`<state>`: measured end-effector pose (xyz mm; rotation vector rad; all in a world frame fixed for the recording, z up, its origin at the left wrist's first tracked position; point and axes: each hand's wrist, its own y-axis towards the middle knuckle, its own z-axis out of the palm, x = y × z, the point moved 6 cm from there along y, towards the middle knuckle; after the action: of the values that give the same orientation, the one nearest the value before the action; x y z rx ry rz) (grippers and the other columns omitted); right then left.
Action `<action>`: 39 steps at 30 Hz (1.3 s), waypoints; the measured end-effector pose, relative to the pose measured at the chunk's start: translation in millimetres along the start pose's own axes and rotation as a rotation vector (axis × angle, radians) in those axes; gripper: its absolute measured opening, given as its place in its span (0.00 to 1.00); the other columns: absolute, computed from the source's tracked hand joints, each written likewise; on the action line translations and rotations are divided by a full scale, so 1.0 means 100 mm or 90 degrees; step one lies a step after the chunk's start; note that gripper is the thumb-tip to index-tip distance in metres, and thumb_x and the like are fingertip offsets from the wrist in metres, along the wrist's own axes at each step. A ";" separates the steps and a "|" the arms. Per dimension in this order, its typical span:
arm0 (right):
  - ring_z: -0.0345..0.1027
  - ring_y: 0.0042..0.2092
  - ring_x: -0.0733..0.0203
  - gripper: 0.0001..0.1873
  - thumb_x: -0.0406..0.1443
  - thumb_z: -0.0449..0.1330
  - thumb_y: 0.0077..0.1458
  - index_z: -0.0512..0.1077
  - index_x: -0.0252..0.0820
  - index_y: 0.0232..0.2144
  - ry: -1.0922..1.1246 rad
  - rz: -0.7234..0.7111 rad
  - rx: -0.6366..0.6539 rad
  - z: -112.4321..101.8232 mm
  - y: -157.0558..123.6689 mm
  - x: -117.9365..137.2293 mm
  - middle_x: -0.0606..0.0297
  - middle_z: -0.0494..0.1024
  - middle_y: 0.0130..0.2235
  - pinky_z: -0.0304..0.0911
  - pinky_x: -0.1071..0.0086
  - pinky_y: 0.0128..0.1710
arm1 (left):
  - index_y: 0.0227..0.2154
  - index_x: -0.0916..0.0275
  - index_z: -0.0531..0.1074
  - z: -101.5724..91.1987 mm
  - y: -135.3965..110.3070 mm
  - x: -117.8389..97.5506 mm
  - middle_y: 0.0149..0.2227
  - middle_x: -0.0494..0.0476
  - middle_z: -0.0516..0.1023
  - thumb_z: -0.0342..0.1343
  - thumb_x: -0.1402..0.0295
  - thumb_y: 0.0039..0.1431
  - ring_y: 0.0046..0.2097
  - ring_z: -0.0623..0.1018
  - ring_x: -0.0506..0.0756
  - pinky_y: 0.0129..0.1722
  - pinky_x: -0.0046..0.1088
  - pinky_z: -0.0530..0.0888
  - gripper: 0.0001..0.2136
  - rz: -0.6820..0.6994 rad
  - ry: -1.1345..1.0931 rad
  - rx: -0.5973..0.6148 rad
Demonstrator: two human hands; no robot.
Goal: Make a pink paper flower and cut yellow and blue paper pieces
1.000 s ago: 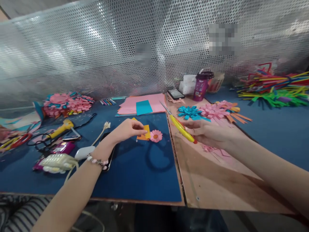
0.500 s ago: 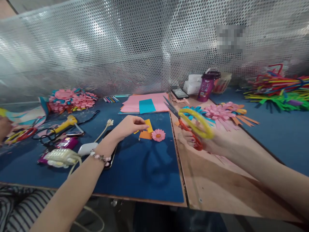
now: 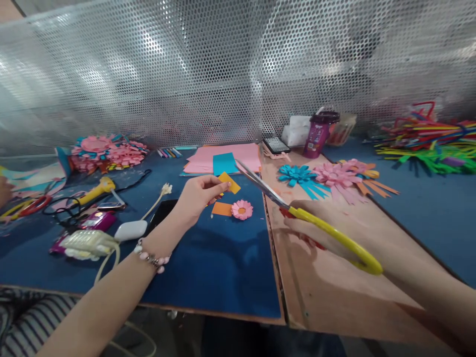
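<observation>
My left hand (image 3: pixel 199 194) pinches a small yellow-orange paper piece (image 3: pixel 229 182) and holds it just above the blue mat (image 3: pixel 223 258). My right hand (image 3: pixel 316 225) grips scissors (image 3: pixel 297 213) with yellow and red handles; the blades are parted and point toward the paper piece, a little to its right. Under the held piece lie an orange paper scrap (image 3: pixel 222 208) and a small pink paper flower (image 3: pixel 242 209).
Pink and teal paper sheets (image 3: pixel 223 159) lie behind. A phone (image 3: pixel 275 146), a purple cup (image 3: pixel 317 133), teal (image 3: pixel 297 174) and pink paper flowers (image 3: pixel 336 174) sit right; coloured strips (image 3: pixel 435 144) far right. A glue gun (image 3: pixel 94 191), cables and a white plug (image 3: pixel 130 230) lie left.
My left hand lifted the yellow-orange piece off the mat. My right hand turned the scissors round, so the blades now point at the paper and have opened.
</observation>
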<state>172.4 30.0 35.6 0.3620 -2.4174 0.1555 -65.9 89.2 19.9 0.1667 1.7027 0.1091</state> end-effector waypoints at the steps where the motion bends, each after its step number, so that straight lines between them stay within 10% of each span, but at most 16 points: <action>1: 0.63 0.22 0.63 0.10 0.40 0.54 0.50 0.65 0.42 0.21 -0.024 -0.001 -0.004 0.00 0.00 0.02 0.66 0.70 0.21 0.54 0.70 0.22 | 0.22 0.64 0.73 0.00 -0.02 -0.01 0.23 0.52 0.74 0.65 0.61 0.44 0.21 0.63 0.44 0.20 0.22 0.56 0.11 0.000 -0.012 -0.017; 39: 0.65 0.30 0.62 0.09 0.32 0.50 0.45 0.69 0.39 0.27 -0.089 -0.009 0.107 0.11 0.06 -0.06 0.66 0.74 0.27 0.53 0.72 0.26 | 0.21 0.65 0.72 0.14 -0.18 0.04 0.20 0.48 0.70 0.66 0.64 0.43 0.21 0.63 0.43 0.20 0.19 0.57 0.11 -0.059 -0.113 -0.063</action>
<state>168.6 35.3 23.1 0.4803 -2.5463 0.3397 -52.9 72.2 11.0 0.0227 1.5211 0.1071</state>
